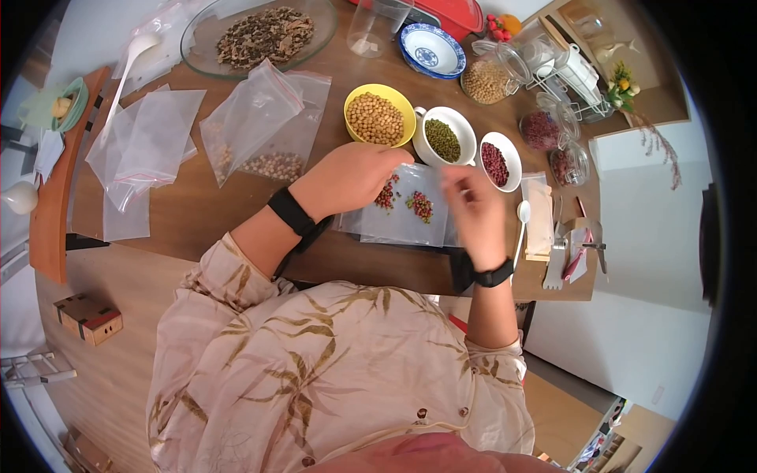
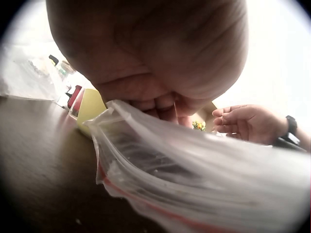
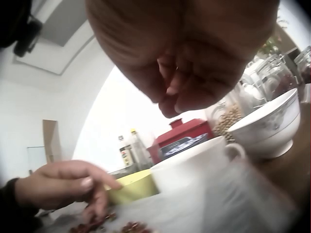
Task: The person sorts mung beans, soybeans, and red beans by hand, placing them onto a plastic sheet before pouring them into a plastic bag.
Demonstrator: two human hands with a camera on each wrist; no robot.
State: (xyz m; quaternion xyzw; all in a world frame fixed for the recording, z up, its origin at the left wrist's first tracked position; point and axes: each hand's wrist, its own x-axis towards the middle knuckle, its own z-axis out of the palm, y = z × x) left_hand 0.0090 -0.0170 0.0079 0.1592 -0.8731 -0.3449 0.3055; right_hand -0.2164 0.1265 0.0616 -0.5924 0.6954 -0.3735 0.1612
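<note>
A clear zip bag [image 1: 402, 229] lies at the table's front edge, with two small heaps of red and green beans [image 1: 420, 206] showing at it. My left hand [image 1: 355, 180] pinches its top edge; in the left wrist view the bag's mouth [image 2: 160, 170], with a red zip line, gapes below the palm. My right hand [image 1: 477, 209], blurred, hovers at the bag's right side, fingers loosely curled, nothing visible in them. Just beyond stand a yellow bowl [image 1: 412, 118] of tan beans, a white mug [image 1: 471, 130] of green beans and a white bowl [image 1: 516, 154] of dark red beans.
More zip bags [image 1: 158, 130] lie at the left, one pair holding speckled beans [image 1: 272, 165]. A glass dish [image 1: 189, 51] of dried brown pieces sits behind. Lidded jars [image 1: 505, 67], a blue-white bowl [image 1: 406, 43], and a white spoon [image 1: 523, 213] are around the right side.
</note>
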